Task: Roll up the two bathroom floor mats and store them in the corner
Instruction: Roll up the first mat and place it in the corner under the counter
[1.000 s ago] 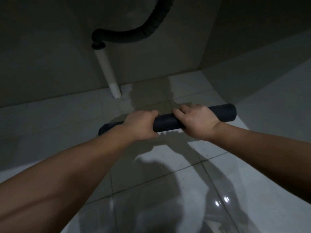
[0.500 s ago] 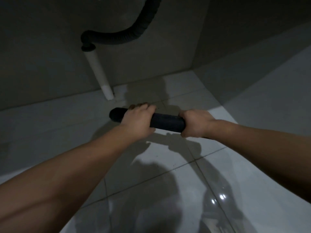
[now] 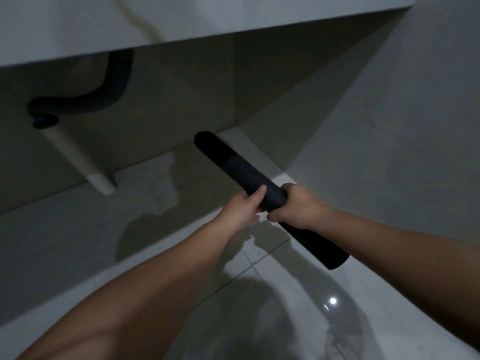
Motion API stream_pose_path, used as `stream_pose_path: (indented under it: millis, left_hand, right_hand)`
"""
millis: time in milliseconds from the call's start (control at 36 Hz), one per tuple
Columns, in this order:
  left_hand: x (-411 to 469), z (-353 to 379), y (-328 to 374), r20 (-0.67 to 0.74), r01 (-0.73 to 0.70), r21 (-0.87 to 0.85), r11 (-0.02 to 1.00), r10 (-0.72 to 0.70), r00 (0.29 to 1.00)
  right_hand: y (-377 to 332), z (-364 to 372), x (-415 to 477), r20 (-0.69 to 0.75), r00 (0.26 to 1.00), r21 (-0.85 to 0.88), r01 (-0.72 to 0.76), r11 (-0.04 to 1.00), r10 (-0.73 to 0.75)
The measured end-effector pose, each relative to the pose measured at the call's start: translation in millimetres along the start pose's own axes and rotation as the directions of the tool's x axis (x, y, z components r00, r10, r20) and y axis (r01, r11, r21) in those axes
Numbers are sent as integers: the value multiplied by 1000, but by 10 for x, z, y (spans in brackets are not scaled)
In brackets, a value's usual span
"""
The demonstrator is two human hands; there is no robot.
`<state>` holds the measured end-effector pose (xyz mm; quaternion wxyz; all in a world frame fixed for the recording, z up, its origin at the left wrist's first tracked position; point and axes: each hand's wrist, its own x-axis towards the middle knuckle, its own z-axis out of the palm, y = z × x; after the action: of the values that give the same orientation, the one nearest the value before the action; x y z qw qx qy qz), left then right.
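Note:
A dark floor mat rolled into a tight tube (image 3: 239, 167) is held off the tiled floor, slanting from the upper left toward the lower right. Its far end points at the shadowed corner under the counter. My left hand (image 3: 242, 207) grips the roll near its middle, thumb across the top. My right hand (image 3: 294, 207) is wrapped around it just beside the left, with the lower end of the roll sticking out past my right wrist. No second mat is in view.
A counter slab (image 3: 181, 24) overhangs at the top. Under it a black corrugated hose (image 3: 114, 84) joins a white drain pipe (image 3: 78, 162) that meets the floor at left. Glossy pale floor tiles (image 3: 298, 294) lie below; a wall (image 3: 405, 113) rises at right.
The roll has turned from lying crosswise to pointing its far end at the corner. My hands have slid close together on it, and the view has lifted toward the counter.

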<state>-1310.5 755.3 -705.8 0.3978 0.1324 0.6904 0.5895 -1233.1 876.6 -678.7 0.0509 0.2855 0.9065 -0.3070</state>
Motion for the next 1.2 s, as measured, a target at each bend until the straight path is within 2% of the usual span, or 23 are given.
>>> stream_pose_path:
  millis: [56,167,306,528,611,695,778,862,973,1028,1112,1195]
  left_hand:
    - [100,144,-14,17,17,-136,991,-14,1000]
    - [293,376,-15,18,22,-298,954,-18,1000]
    - [615,603,42,-74,12,-328,945,-38,996]
    - [1285,799,296,-329,58,-221,974,-131,935]
    - [1480,882,306,-368,64,-299,952,-177,913]
    - [1677,982,130,-307,97,-371,924,-221,926]
    - [1890,1034,-128,-206,165,-300,940,-232,951]
    - [2174,977,-398,-177,172,-267,948,-224,958]
    - [2559,883,-613,-229,122,-263,957,-185,956]
    - [2723,873,-664,-264,95,-285,954,-173,949]
    - [2949,901,-710,-260,112,-324,940,-202,944]
    - [3129,976,-741,-260,97,-387,917,-210,943]
  right_hand:
    - [122,-77,60,24,1000,68,-12,998,10]
    - [367,-199,262,86,996,198,-19,980,2]
    - [651,-241,512,67,996,188,40,981,-53]
    - [1148,-219,639,13,999,196,43,980,-47]
    - [1249,-250,790,-28,996,216,89,972,-85]
    - [1316,-203,1046,-36,994,298,109,948,-102]
    - [1430,-50,1360,-29,997,322,75,944,-70]
    - [1604,171,1644,-3,995,349,98,932,-104]
    - [1696,341,1903,-26,990,281,143,949,-141]
    - [1691,366,1949,-47,985,158,173,972,-167]
    - [1770,415,1956,-95,975,-116,191,975,-203]
    - [1921,519,1985,-149,973,-154,155,976,-178]
